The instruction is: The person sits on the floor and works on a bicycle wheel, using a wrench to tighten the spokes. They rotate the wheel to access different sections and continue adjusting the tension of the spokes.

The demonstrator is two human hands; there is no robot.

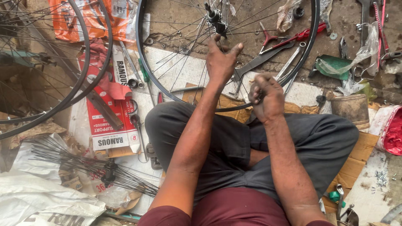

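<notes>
Seated person, both hands at a bicycle wheel – head view.
Near, lower left: loose spokes (83,165). Mid-frame, right hand (265,97) is fisted around something small – cannot tell what. Left hand (221,58) is open, fingers spread among the spokes below the hub (215,20). The wheel (144,71) fills the upper centre; tools (293,39) lie beyond.

Left hand (220,60) reaches among the spokes of a bicycle wheel (155,79) near its hub (216,20); right hand (266,97) is closed beside the rim, loose spokes (75,161) on the floor
</notes>
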